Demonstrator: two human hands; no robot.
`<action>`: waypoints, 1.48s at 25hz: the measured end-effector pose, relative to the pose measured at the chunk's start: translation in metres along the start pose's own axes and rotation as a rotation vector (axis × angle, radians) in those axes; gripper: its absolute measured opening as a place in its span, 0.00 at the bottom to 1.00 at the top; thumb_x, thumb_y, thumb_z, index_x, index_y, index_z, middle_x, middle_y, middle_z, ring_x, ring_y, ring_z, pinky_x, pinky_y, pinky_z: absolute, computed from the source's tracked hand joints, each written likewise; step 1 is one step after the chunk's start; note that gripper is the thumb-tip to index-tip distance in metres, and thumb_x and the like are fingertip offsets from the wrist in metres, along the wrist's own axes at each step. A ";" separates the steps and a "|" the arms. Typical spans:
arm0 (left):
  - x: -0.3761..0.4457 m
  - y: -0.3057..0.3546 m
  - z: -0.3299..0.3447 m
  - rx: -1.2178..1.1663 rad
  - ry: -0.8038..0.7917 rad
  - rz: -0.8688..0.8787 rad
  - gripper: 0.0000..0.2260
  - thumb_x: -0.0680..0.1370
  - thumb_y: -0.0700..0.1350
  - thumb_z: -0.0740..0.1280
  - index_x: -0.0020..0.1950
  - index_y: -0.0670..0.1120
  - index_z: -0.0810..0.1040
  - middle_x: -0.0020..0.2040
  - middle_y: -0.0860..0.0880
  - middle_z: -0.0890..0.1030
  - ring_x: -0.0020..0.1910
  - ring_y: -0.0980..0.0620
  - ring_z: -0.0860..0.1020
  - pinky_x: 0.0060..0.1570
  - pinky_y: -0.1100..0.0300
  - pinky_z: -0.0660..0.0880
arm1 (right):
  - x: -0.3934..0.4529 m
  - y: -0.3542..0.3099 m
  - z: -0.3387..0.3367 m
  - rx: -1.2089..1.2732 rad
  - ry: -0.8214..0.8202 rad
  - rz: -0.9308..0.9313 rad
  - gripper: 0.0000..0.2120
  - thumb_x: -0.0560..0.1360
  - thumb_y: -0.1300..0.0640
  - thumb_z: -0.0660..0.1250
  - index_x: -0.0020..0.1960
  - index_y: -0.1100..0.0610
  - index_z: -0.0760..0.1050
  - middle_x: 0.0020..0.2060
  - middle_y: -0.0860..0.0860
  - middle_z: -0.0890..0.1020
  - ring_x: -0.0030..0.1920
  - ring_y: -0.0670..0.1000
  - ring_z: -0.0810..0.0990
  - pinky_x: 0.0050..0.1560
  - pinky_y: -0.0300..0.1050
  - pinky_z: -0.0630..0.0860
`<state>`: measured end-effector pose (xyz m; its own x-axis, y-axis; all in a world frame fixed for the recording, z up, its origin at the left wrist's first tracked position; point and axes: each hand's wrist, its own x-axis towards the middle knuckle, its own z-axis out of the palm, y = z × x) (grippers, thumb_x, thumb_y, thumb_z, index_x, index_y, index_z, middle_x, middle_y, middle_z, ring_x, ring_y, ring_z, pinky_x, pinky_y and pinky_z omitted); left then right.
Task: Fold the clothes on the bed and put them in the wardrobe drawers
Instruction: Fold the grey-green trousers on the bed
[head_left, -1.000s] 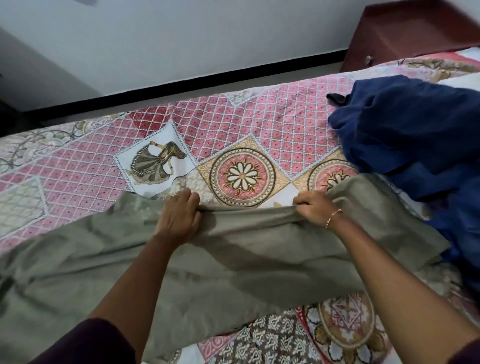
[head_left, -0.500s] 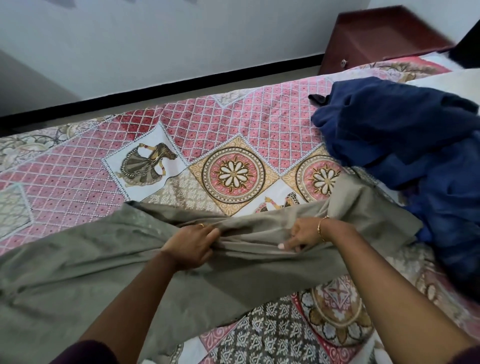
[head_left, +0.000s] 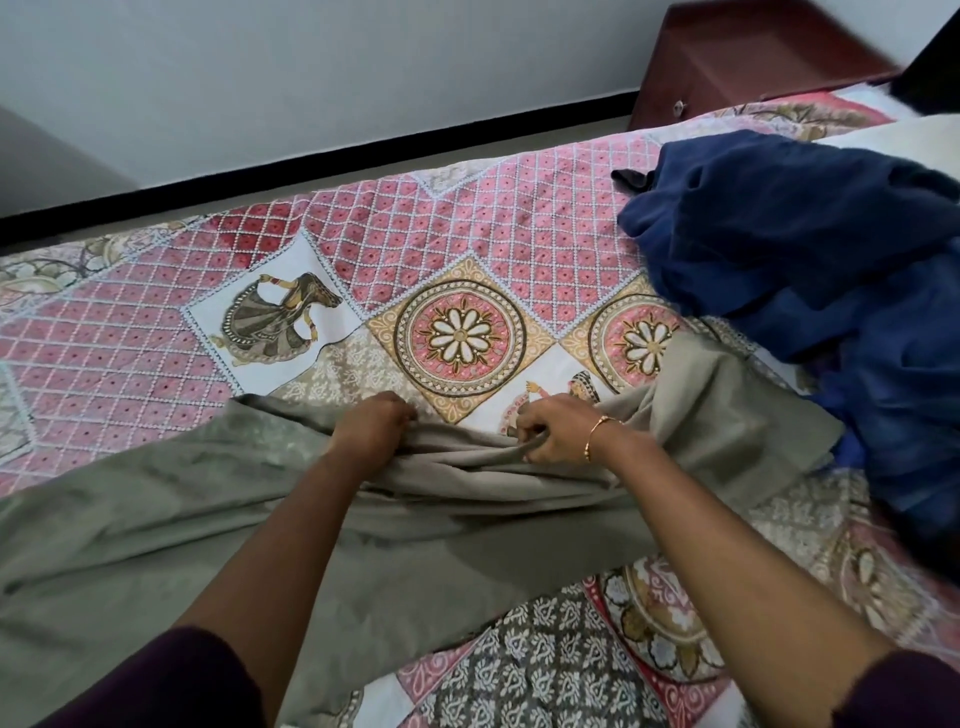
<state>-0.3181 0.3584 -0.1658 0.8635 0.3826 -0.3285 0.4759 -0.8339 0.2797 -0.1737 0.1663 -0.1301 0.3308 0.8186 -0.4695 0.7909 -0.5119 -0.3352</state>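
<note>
At bed centre I'm mid-fold: left hand (head_left: 371, 428) and right hand (head_left: 558, 434) bunch the olive garment (head_left: 218, 519); next, flatten toward six o'clock

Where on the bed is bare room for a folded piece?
Free: the patterned pink bedspread beyond both hands, between the olive-grey garment and the bed's far edge. Crowded: the right side, under the heaped dark blue clothes.

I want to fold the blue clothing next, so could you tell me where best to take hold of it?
Probably at the near left edge of the blue garment pile, reaching from the left over the bedspread: it lies crumpled with that edge raised in folds, and both hands are busy on the grey-green garment.
</note>
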 end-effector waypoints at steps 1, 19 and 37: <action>0.002 0.003 -0.003 -0.037 -0.029 0.035 0.13 0.77 0.46 0.67 0.60 0.46 0.80 0.60 0.45 0.78 0.58 0.46 0.76 0.53 0.58 0.70 | -0.008 0.001 0.000 -0.009 -0.033 0.004 0.04 0.71 0.57 0.69 0.45 0.52 0.77 0.45 0.49 0.79 0.49 0.51 0.74 0.42 0.39 0.64; -0.006 0.094 0.043 0.230 -0.052 0.320 0.15 0.80 0.49 0.59 0.65 0.45 0.74 0.60 0.44 0.74 0.61 0.45 0.71 0.54 0.55 0.68 | -0.099 0.110 0.028 0.264 0.267 1.076 0.34 0.79 0.64 0.56 0.75 0.62 0.38 0.71 0.65 0.61 0.69 0.63 0.65 0.67 0.56 0.64; -0.018 0.158 0.075 -0.001 -0.005 0.420 0.10 0.78 0.45 0.65 0.50 0.38 0.79 0.52 0.40 0.79 0.51 0.42 0.76 0.49 0.54 0.72 | -0.174 0.149 0.069 -0.105 0.309 0.661 0.12 0.78 0.56 0.61 0.59 0.53 0.76 0.61 0.52 0.70 0.63 0.55 0.66 0.57 0.48 0.69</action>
<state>-0.2708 0.1896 -0.1833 0.9817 0.0076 -0.1903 0.0830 -0.9164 0.3915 -0.1487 -0.0706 -0.1542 0.8730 0.3921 -0.2900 0.4165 -0.9088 0.0249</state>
